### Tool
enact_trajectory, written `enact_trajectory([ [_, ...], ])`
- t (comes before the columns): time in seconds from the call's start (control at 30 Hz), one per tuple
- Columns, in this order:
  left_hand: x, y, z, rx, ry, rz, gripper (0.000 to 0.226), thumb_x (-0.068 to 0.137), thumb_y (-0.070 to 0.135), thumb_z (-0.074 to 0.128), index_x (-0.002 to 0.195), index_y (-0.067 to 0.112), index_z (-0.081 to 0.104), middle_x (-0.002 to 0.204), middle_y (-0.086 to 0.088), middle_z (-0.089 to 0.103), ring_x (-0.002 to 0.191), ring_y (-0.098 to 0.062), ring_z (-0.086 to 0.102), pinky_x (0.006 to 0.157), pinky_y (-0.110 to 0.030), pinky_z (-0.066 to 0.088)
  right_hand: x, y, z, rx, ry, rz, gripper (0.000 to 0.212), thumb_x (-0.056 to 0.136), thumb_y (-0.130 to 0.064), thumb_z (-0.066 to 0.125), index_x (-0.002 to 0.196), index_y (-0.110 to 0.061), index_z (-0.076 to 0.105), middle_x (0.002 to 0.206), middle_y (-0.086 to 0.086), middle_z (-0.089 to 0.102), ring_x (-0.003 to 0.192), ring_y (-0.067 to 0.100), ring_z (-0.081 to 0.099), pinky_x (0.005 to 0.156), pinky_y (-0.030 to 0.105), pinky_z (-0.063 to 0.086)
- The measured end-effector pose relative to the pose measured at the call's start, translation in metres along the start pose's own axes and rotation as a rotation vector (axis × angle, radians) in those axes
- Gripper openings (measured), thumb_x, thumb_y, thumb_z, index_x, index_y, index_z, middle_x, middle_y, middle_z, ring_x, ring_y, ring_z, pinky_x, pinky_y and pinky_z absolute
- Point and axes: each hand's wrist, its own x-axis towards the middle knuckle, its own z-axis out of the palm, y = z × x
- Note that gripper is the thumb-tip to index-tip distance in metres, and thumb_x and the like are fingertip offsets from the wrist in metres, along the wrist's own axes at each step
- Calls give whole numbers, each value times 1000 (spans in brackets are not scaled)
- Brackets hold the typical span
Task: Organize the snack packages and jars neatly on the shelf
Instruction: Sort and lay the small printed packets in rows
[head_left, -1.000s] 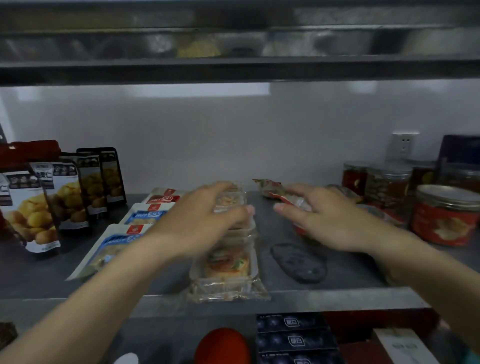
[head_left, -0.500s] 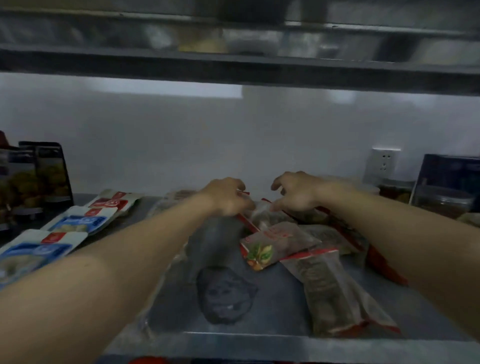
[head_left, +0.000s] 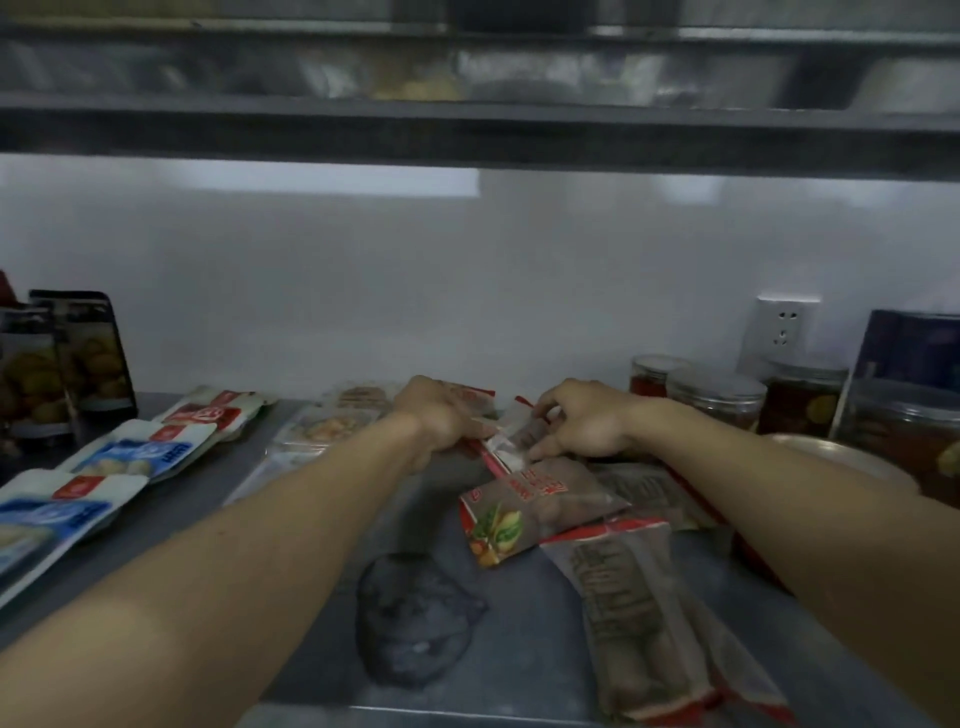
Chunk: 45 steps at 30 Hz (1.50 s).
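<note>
Grey shelf (head_left: 519, 649), dimly lit: a clear, red-edged snack packet (head_left: 511, 441) sits at twelve o'clock. Both arms stretch forward; left hand (head_left: 441, 415) grips one end, right hand (head_left: 587, 421) pinches the other.

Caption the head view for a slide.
Left hand and right hand grip a red-edged snack packet deep on the shelf.

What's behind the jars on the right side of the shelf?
A white wall socket and a dark blue box show behind the jars. The jars cover the box's lower part; anything else back there is hidden.
</note>
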Motion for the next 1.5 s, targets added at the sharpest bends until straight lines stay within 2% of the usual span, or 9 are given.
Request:
enact_trajectory([
  [0.23,13,12,-11,52,70,91,15,64,4,86,62,8,72,77,-13,73,76,-26,71,76,-40,60,-7,-2,2,191,47,34,70,86,-42,69,145,-17,40,140,5,51,124,23,50,96,28,41],
  [0.5,8,29,-31,-5,183,291,16,70,5,83,64,15,72,81,-8,72,81,-25,70,79,-40,59,-11,-6,1,956,152,153,64,87,-37,69,138,-9,43,124,15,57,96,26,66,88,40,55],
  [0.77,-19,36,-32,205,76,582,14,71,13,83,78,19,72,75,-1,73,74,-19,70,75,-37,59,-20,-36,-4,1461,3,146,86,66,-64,74,131,-20,39,133,27,48,108,46,60,83,54,56],
  [0.93,-38,39,-30,82,-212,503,35,76,-15,65,94,15,68,86,-2,76,88,-16,71,82,-30,56,-15,-39,1,1579,7,104,41,88,-34,67,121,-10,60,117,19,63,99,36,66,74,50,59],
  [1.0,-36,39,-31,39,-177,451,39,74,-20,59,93,13,67,86,-3,76,88,-20,71,78,-30,57,-17,-37,3,1649,29,76,30,92,-20,61,118,-6,60,117,20,62,100,36,66,74,52,59],
  [1.13,-25,36,-30,-74,71,326,20,82,2,67,99,13,65,96,-9,69,84,-21,65,67,-28,54,-25,-33,3,1708,34,-77,28,92,-11,55,117,0,58,112,19,66,105,37,64,82,53,57],
  [1.23,-24,32,-28,-135,-55,201,48,81,41,72,115,10,62,104,-6,70,90,-20,68,75,-32,57,-32,-33,2,1689,-24,-157,31,91,-11,48,115,5,57,112,26,65,111,41,60,100,52,47],
  [1.33,-31,33,-22,-236,-162,220,36,86,33,68,110,6,67,95,-10,75,84,-22,72,77,-34,58,-39,-32,4,1625,-51,-214,41,88,-11,47,124,7,54,126,29,59,117,41,57,108,49,41],
  [1.5,-36,31,-20,-308,-151,240,28,83,14,72,107,4,63,86,-6,71,66,-11,70,55,-22,54,-45,-29,4,1430,52,-188,37,88,-24,62,118,-2,63,111,23,69,109,38,64,100,49,47],
])
